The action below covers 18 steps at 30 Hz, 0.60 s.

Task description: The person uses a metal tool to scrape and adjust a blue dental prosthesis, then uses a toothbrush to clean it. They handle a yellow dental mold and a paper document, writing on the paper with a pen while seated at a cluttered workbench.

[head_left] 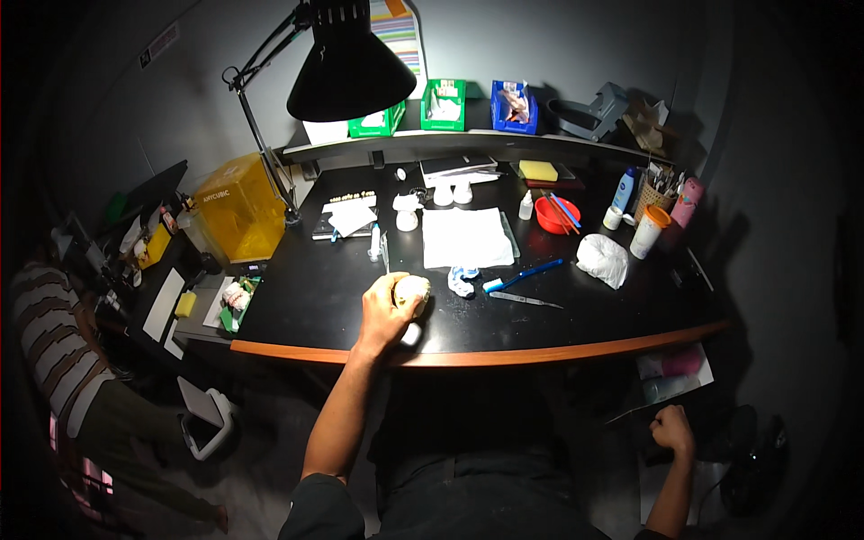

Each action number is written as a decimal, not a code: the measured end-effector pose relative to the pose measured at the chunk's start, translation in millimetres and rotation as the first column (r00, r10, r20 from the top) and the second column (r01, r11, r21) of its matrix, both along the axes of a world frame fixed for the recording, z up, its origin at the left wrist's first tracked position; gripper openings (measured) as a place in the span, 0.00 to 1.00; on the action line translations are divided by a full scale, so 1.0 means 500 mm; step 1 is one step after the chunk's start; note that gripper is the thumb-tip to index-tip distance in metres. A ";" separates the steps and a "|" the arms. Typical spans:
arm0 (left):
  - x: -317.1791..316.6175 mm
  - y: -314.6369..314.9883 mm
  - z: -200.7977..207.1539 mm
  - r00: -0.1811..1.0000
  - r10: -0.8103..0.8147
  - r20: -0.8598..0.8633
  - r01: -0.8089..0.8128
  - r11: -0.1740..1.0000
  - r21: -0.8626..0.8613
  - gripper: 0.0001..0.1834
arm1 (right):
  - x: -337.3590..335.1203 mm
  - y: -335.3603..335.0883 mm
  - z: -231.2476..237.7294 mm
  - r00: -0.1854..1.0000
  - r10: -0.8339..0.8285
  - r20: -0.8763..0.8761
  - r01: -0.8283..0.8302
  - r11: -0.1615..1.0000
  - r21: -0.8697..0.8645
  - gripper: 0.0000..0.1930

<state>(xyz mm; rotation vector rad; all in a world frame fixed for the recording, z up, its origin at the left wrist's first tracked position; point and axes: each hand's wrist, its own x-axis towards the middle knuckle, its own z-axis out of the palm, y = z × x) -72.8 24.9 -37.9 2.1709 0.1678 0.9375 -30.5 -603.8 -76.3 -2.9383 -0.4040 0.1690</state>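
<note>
Dark clothing (468, 490) fills the foreground as a person's left hand (387, 310) grips a pale, rounded, yellow-tinged piece (414, 289), brightly lit near the front edge of a black desk (301, 301). The right hand (672, 429) curls below the desk's right side; whether it holds anything cannot be told. White sheet (468, 238), blue brush (533, 270) and red bowl (546, 217) dot the desktop before a grey wall (576, 45), with a striped-shirted person (67, 337) at left in the dim room.
</note>
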 end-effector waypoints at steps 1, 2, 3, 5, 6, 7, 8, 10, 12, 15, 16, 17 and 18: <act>-0.003 -0.003 0.001 1.000 0.005 0.005 -0.005 1.000 0.002 0.22 | 0.007 0.014 0.000 1.000 0.005 0.030 -0.006 1.000 0.029 0.08; -0.005 -0.006 0.001 1.000 0.010 0.009 -0.010 1.000 0.003 0.21 | 0.013 0.025 0.005 0.999 -0.003 0.037 0.001 0.999 0.054 0.08; -0.007 -0.009 0.003 1.000 -0.001 0.018 0.001 1.000 -0.003 0.21 | 0.016 0.046 0.018 0.999 -0.033 0.028 0.030 0.996 0.084 0.08; -0.008 -0.014 0.005 1.000 -0.002 0.012 0.002 1.000 0.000 0.21 | 0.021 0.063 0.025 0.998 -0.061 0.016 0.059 0.992 0.114 0.08; -0.008 -0.018 0.008 1.000 -0.007 0.006 0.007 1.000 -0.003 0.21 | 0.028 0.068 0.019 0.992 -0.043 0.121 0.021 0.984 0.179 0.09; -0.006 -0.021 0.010 1.000 -0.018 0.003 0.018 1.000 -0.025 0.21 | 0.031 0.070 0.015 0.974 -0.033 0.223 -0.021 0.972 0.235 0.11; 0.001 -0.020 0.002 1.000 -0.021 -0.001 0.021 0.999 -0.030 0.21 | 0.031 0.070 0.012 0.975 -0.034 0.219 -0.018 0.973 0.230 0.11; 0.021 -0.011 -0.018 0.999 -0.035 0.025 0.035 0.999 0.005 0.21 | 0.041 0.074 0.010 0.980 0.010 0.200 -0.061 0.967 0.249 0.18; 0.001 -0.001 -0.006 1.000 -0.010 0.024 0.009 0.999 0.044 0.21 | 0.050 0.098 0.008 0.986 0.079 0.148 -0.110 0.970 0.215 0.23; 0.000 0.004 0.005 1.000 -0.008 0.016 0.008 1.000 0.022 0.22 | 0.035 0.153 0.046 0.982 0.103 0.157 -0.113 0.992 0.059 0.27; 0.005 0.003 0.000 0.999 -0.026 0.035 0.026 1.000 -0.001 0.23 | 0.027 0.168 0.076 0.982 0.132 0.136 -0.140 0.989 0.049 0.27; 0.005 -0.003 0.007 0.999 -0.035 0.012 0.035 0.999 0.004 0.24 | 0.019 0.186 0.119 0.976 0.218 0.022 -0.218 0.962 0.164 0.27; 0.015 -0.018 0.015 0.999 -0.053 -0.004 0.053 0.999 0.003 0.25 | 0.009 0.202 0.161 0.950 0.300 -0.082 -0.268 0.923 0.277 0.26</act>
